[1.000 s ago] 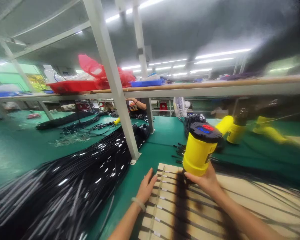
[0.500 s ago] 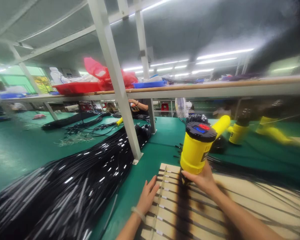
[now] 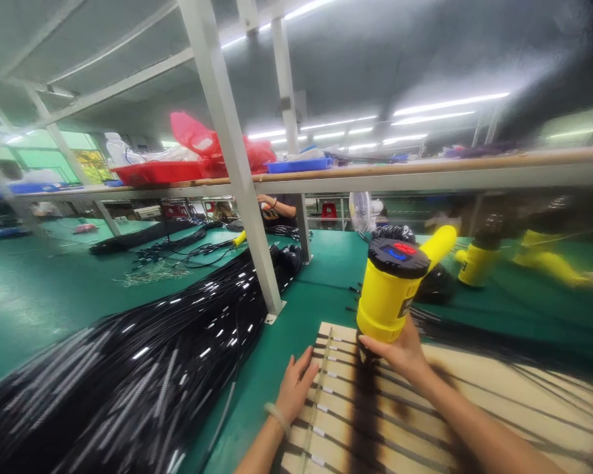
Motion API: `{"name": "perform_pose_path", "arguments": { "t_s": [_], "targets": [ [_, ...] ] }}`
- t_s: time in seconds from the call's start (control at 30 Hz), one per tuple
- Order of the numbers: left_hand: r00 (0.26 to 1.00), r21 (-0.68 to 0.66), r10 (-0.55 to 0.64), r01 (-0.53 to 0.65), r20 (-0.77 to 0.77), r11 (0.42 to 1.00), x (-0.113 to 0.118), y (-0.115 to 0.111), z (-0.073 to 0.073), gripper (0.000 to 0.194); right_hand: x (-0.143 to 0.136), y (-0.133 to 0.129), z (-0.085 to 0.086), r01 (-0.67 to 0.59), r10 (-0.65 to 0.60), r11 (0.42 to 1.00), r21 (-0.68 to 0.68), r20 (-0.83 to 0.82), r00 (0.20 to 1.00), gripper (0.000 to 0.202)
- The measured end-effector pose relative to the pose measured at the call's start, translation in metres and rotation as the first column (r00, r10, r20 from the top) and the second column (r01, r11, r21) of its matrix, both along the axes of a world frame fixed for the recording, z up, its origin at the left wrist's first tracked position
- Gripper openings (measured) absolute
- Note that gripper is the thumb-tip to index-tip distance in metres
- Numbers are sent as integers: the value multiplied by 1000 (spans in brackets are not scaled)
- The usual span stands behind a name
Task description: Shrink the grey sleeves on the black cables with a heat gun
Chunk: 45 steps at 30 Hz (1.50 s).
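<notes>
My right hand (image 3: 400, 352) is wrapped round the lower barrel of a yellow heat gun (image 3: 388, 296) with a black end cap. Its dark nozzle points down at a pale wooden board (image 3: 474, 375), over a scorched brown strip. Several black cables (image 3: 340, 388) lie side by side across the board, with short pale sleeves near their left ends. A thin strip (image 3: 317, 388) crosses them there. At the board's left edge, my left hand (image 3: 296, 388) rests with fingers stretched out, near the cable ends and holding nothing.
A large bundle of black cables (image 3: 168, 342) covers the green table to the left. A white post (image 3: 232, 145) stands ahead, below a shelf with a red tray (image 3: 158, 173). Further right are another yellow heat gun (image 3: 477, 263) and a fan (image 3: 360, 212); a person's arm (image 3: 279, 205) shows behind.
The whole view has shifted slightly. Both hands and the heat gun keep nearly the same place at the board.
</notes>
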<state>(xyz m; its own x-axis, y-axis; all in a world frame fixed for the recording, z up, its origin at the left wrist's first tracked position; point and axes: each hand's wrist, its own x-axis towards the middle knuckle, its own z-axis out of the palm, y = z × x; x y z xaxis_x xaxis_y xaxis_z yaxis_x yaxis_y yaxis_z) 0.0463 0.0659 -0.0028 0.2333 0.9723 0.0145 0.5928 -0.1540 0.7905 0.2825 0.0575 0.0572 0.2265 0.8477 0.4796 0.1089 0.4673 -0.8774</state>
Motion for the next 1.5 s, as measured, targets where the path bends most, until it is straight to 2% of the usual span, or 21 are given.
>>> {"name": "perform_pose_path", "arguments": {
  "t_s": [0.17,0.4,0.6,0.8,1.1,1.27,1.5],
  "targets": [
    [1000,-10,18,-18,-6,1000,0,0,0,62,1,1,-1,7,-7,1000,-3,58,998,60],
    [999,-15,50,-49,3,999,1,-1,-1,59,2,1,-10,6,-5,1000,-25,52,999,61],
    [999,-14,48,-48,15,999,1,0,-2,60,0,0,-7,12,-12,1000,-21,42,999,62],
    [999,-2,47,-47,14,999,1,-1,-2,62,-2,-1,-3,64,-61,997,-31,108,992,63],
    [1000,-19,26,-26,-13,999,0,0,-2,63,-1,-2,0,27,-20,998,-49,140,990,63],
    [1000,-1,19,-19,-4,1000,-1,1,-4,62,-1,3,-2,46,-42,998,-34,106,993,63],
    [999,-41,47,-47,-6,998,-1,1,-6,62,0,3,-4,3,0,999,-38,79,997,63]
  ]
}}
